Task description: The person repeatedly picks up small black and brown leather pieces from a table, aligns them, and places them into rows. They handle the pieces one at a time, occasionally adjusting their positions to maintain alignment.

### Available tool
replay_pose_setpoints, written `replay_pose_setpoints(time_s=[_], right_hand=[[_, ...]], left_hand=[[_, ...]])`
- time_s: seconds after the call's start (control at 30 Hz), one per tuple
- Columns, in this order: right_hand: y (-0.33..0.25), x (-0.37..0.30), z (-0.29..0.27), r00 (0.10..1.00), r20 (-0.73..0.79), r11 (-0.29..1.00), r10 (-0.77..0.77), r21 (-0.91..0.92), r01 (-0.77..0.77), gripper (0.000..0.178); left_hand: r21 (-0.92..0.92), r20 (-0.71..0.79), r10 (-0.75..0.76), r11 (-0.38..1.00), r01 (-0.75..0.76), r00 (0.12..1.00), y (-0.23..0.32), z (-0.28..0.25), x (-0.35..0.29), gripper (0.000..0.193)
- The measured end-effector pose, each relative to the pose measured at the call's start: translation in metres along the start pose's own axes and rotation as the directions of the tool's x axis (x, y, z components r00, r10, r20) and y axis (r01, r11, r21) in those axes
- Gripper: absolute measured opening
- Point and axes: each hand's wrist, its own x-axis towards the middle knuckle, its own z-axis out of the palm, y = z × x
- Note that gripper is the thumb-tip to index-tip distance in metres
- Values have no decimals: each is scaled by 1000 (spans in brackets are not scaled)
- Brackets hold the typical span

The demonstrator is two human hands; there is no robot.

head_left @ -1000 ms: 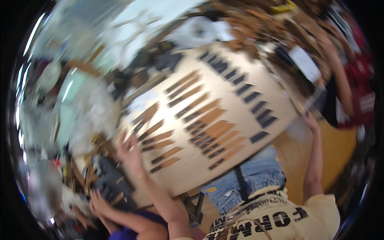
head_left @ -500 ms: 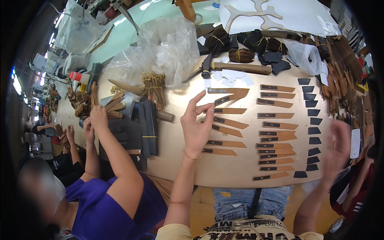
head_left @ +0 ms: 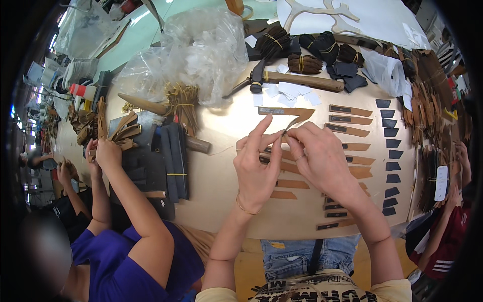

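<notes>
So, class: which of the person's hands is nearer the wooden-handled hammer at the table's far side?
Right. The right hand sits below the hammer; the left hand lies lower and further left.

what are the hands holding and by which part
Both hands, left hand and right hand, pinch a thin tan leather strip at its lower end, between the fingertips.

Head cam, looks down, close over worktable (head_left: 221, 201).
</notes>
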Motion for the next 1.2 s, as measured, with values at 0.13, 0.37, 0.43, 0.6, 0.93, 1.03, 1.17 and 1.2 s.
replay_pose_setpoints(time_s=[0.13,0.37,0.43,0.6,0.93,1.03,1.17,1.2], right_hand=[[2,0,3,999,-30,999,-24,20,24,7],[12,0,1,997,-44,995,64,80,-60,10],[20,-3,-3,989,-53,981,139,144,-130,11],[48,-16,-20,922,102,821,373,427,-379,13],[108,-39,-53,905,81,164,417,973,-163,26],[112,-41,-54,938,102,42,331,992,-123,32],[104,-46,-55,928,123,50,352,987,-150,31],[102,-48,-57,925,121,94,361,982,-165,31]], left_hand=[[-15,-9,-8,1000,8,1000,1,0,0,45],[-126,-12,-184,975,182,983,-3,-4,2,39],[-151,-15,-231,962,226,973,-10,-8,6,35],[-160,44,-319,933,322,947,-23,-6,10,24],[365,-22,-44,930,49,999,-41,-4,16,23],[367,-32,-112,923,116,993,-53,4,28,23],[399,16,-171,905,150,985,-62,18,34,20],[384,17,-174,910,154,985,-62,20,35,20]])
